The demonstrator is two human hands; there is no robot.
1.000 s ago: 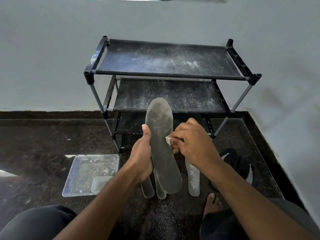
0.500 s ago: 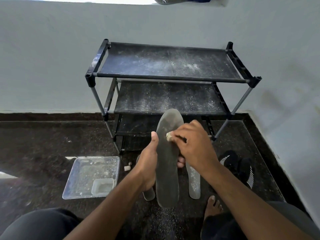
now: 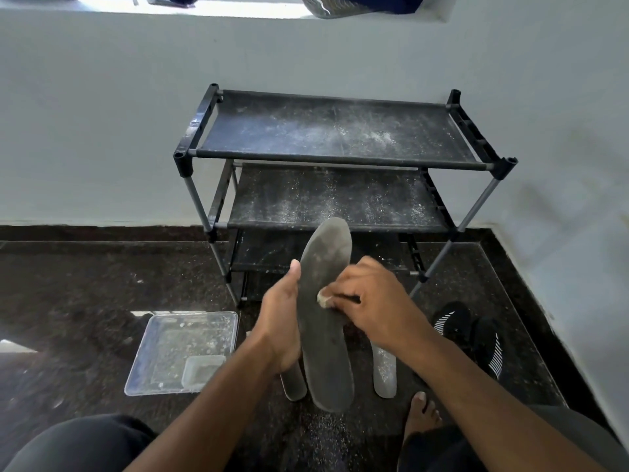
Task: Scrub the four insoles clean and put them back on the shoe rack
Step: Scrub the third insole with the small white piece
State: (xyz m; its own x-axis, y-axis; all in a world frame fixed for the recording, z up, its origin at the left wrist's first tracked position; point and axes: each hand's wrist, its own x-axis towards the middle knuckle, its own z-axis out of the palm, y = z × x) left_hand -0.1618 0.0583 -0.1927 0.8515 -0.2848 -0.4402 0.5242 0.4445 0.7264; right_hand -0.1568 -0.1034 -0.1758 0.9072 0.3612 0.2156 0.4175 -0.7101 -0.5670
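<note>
- Left hand (image 3: 282, 321): closed round grey insole (image 3: 325, 321), held upright.
- Right hand (image 3: 371, 301): pinching pale scrubber (image 3: 323, 299) against insole.
- Shoe rack (image 3: 333, 158): far, dusty.

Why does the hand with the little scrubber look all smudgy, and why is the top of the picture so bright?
Head view: the right hand and its small pale scrubber are motion-blurred against the insole; the left hand looks sharper. Head view: the window strip along the top is blown out white, and a bright patch glares on the dark floor at left. Head view: the wide lens splays the shoe rack outward.
</note>
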